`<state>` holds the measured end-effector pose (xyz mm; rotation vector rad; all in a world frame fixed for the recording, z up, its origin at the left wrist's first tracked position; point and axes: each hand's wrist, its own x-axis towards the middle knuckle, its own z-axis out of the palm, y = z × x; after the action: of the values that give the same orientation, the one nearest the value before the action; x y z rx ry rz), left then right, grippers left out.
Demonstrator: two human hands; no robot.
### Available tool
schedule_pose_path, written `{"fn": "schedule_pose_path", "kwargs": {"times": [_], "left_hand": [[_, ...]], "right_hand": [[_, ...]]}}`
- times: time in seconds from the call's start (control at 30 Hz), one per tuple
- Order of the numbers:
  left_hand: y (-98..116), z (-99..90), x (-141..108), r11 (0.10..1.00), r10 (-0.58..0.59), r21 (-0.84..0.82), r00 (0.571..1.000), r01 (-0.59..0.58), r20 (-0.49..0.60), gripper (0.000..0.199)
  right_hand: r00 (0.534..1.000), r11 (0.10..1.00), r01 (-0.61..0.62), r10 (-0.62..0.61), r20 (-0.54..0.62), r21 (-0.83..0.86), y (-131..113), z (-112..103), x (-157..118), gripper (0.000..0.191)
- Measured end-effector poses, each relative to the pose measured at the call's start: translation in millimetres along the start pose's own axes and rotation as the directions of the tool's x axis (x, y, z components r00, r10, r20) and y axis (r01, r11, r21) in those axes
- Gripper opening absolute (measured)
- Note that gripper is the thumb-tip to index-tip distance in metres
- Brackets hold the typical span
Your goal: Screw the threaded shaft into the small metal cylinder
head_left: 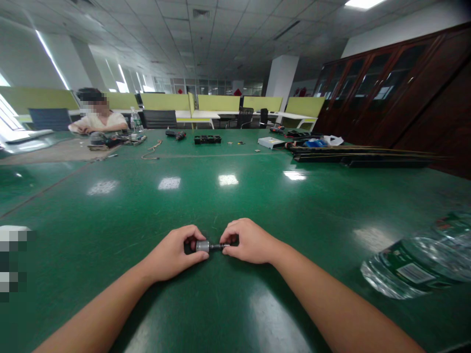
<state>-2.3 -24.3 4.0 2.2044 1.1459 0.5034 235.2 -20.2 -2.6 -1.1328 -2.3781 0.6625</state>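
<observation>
A small metal cylinder (202, 246) with a dark thin shaft (220, 246) sticking out to the right lies between my two hands, low over the green table (235, 196). My left hand (175, 254) grips the silver cylinder end with thumb and fingers. My right hand (247, 241) pinches the dark shaft end. Both hands rest on the tabletop, close together. The ends of the part are hidden inside my fingers.
A clear plastic water bottle (419, 264) lies on its side at the right. Far across the table sit a power drill (175, 134), a black tray (208, 139), a white box (270, 142) and long dark rails (368, 157). A person (97, 120) sits at the far left.
</observation>
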Motion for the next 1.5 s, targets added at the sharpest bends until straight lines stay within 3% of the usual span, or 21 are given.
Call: {"fn": "schedule_pose_path", "kwargs": {"times": [0.93, 1.23, 1.37, 1.5], "left_hand": [[0, -0.8, 1, 1.000, -0.007, 0.006, 1.000, 0.007, 0.007, 0.023], [-1, 0.2, 0, 1.000, 0.003, 0.011, 1.000, -0.003, -0.003, 0.021], [-2, 0.7, 1, 1.000, 0.005, 0.014, 1.000, -0.005, -0.008, 0.020], [-4, 1.1, 0, 1.000, 0.001, 0.019, 1.000, -0.001, -0.002, 0.023]], "right_hand": [[0.987, 0.987, -0.148, 0.143, 0.072, 0.058, 15, -22, -4, 0.015], [0.992, 0.989, -0.105, 0.098, 0.074, 0.099, 12, -11, -2, 0.016], [0.994, 0.977, -0.104, 0.110, -0.022, 0.187, 2, 4, 2, 0.018], [0.997, 0.997, 0.028, -0.022, -0.077, 0.072, -7, 13, 4, 0.010]]}}
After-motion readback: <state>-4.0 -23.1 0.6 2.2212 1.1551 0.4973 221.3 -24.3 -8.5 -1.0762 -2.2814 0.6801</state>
